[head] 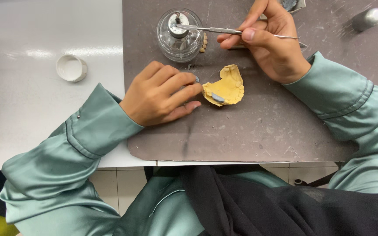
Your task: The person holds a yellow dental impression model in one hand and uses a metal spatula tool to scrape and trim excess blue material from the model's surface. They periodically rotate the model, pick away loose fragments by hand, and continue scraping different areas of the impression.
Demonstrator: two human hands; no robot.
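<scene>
A yellow dental cast (227,88) shaped like a jaw arch lies on a grey work mat (259,131). My left hand (160,94) rests on the mat with its fingertips touching the cast's left edge. My right hand (270,39) pinches a thin metal instrument (224,30) like a pen. The tool's flat tip sits over the wick of a small glass spirit lamp (180,35) at the mat's far side. No flame is visible.
A white round cap (71,67) sits on the white table (31,109) left of the mat. A small metal cylinder (367,19) lies at the mat's far right corner. A row of small tooth-like pieces (204,43) lies beside the lamp.
</scene>
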